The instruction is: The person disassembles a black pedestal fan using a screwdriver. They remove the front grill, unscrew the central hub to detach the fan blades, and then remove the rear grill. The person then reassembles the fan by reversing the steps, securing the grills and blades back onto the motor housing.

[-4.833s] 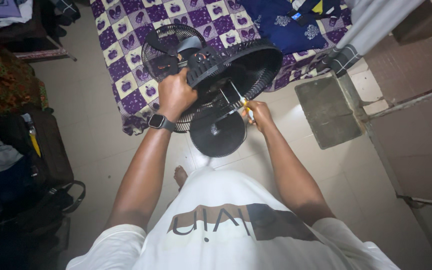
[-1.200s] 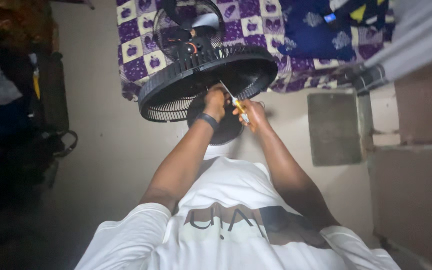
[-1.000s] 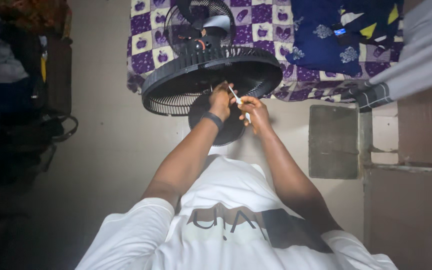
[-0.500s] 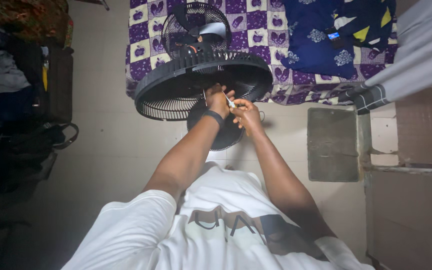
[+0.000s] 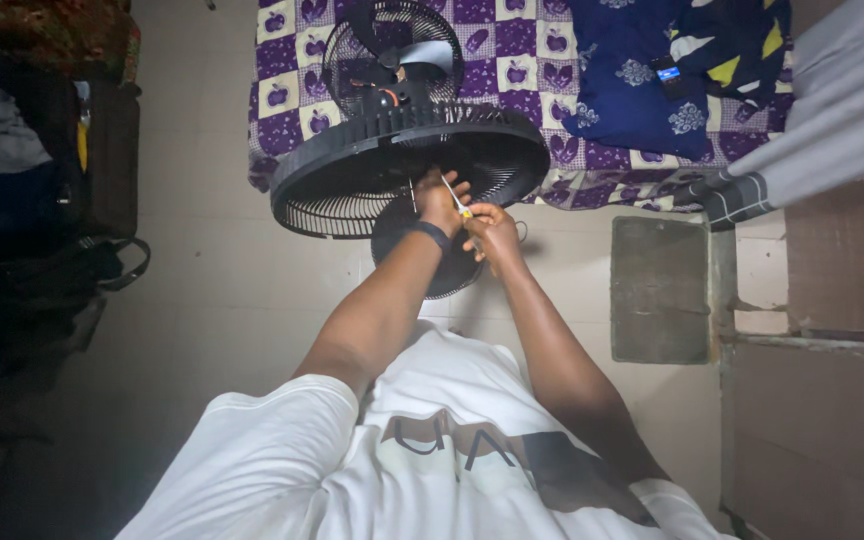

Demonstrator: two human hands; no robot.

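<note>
At upper centre, the left hand (image 5: 439,198) is gripping the black fan guard (image 5: 407,170); the right hand (image 5: 493,232), fingers clamped, is working a screwdriver (image 5: 455,197) there; fan apparently partly dismantled, 1 guard remaining attached.

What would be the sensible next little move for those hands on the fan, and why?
Probably keep the left hand steadying the black fan grille while the right hand turns the screwdriver. Its tip seems to point into the grille's back near the centre, though the exact contact spot is hidden by the fingers.
</note>
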